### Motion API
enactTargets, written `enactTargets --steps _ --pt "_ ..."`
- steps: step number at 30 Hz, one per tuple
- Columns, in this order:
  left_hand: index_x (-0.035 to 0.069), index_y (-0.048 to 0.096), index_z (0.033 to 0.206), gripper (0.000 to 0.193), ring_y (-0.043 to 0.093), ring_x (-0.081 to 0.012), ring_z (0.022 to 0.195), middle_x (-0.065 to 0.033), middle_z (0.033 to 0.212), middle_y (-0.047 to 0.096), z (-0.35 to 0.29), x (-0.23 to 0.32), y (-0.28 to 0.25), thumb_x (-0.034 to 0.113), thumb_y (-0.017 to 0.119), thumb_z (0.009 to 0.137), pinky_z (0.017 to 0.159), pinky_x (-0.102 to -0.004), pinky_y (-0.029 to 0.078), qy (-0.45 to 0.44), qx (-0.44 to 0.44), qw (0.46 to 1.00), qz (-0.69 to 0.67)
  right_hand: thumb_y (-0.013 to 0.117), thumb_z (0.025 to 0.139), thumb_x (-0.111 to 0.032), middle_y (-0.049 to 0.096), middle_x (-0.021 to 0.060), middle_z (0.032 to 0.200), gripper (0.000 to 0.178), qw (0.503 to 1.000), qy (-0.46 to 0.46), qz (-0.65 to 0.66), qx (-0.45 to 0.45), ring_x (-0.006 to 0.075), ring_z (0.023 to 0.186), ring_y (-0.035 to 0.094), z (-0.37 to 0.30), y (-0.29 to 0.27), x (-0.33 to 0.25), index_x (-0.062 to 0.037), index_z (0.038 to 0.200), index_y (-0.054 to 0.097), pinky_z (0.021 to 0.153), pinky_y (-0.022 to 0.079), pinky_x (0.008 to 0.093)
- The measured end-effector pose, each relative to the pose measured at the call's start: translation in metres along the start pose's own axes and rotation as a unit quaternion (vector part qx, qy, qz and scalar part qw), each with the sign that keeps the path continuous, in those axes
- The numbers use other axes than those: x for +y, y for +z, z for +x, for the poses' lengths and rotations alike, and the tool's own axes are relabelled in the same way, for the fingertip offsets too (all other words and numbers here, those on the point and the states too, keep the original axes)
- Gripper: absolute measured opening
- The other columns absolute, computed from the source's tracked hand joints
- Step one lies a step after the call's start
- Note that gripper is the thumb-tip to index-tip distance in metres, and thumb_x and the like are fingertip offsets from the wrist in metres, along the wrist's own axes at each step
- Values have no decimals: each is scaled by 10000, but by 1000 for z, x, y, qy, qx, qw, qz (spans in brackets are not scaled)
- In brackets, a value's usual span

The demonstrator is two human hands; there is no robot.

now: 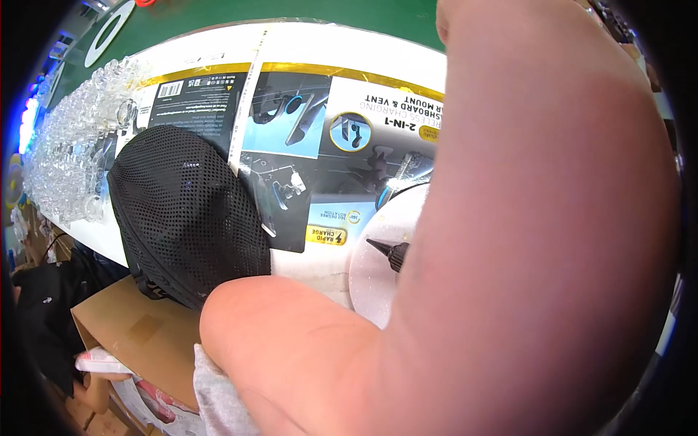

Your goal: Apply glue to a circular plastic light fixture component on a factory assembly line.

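Note:
Bare skin of my raised arms [531, 218] fills the right side and lower middle, very close and blurred. The arms overlap, so I cannot tell where one ends. A bent elbow [240, 305] shows beside a grey sleeve [218, 400]. Both my hands are out of view, and what they touch is hidden. Left of the arms is a black mesh cap [189, 211], overlapping the table's near edge. Close to the arm a black pointed nozzle [389, 251] stands out against a whitish round thing [367, 283], partly covered.
Printed packaging sheets [283, 123] lie across the white table. Clear plastic pieces [87, 152] are heaped at the left. Beyond is a green surface [291, 14] with a white ring [109, 33]. A cardboard box [138, 327] stands below, near another person's hand [94, 392].

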State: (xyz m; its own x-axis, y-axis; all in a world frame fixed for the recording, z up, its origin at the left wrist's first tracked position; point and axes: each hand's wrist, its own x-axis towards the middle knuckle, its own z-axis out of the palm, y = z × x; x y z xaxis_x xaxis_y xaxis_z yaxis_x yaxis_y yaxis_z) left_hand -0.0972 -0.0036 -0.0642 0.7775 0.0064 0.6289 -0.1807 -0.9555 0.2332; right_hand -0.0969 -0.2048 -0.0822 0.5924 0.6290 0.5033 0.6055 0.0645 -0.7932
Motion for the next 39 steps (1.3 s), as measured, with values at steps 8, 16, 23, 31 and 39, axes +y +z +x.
enactTargets --steps 8,16,23,31,39 --pt "40 603 974 203 598 -236 643 -84 717 605 -2 3 -5 104 668 793 585 -346 455 -2 -7 1000 28 835 637 -327 658 126 803 556 999 -16 -22 -21 272 655 635 1 -4 1 9 1030 631 589 500 325" --pt "39 605 985 210 603 -234 649 -87 727 611 0 0 -7 104 668 795 586 -343 456 -1 -12 999 38 830 648 -331 657 132 798 548 1000 -8 -21 -10 274 657 637 -8 -3 2 17 1021 630 593 502 321" --pt "38 607 994 217 607 -232 655 -90 737 616 -1 0 -10 103 668 796 588 -340 458 -3 -14 999 49 828 653 -330 656 138 813 541 999 -16 -28 -9 278 663 639 -6 -3 1 13 1020 627 596 504 321" --pt "37 609 1004 224 611 -230 662 -93 748 623 -2 3 -18 102 669 798 589 -337 459 6 -29 998 50 822 676 -290 667 159 853 566 999 27 10 -13 286 713 660 -10 -7 5 36 1082 599 625 515 313" --pt "36 612 1014 231 616 -228 669 -96 759 629 17 31 -44 102 669 800 591 -333 461 64 -47 995 57 699 807 -213 625 91 1033 439 944 237 92 209 178 890 621 -23 -24 27 3 1145 522 772 508 311"
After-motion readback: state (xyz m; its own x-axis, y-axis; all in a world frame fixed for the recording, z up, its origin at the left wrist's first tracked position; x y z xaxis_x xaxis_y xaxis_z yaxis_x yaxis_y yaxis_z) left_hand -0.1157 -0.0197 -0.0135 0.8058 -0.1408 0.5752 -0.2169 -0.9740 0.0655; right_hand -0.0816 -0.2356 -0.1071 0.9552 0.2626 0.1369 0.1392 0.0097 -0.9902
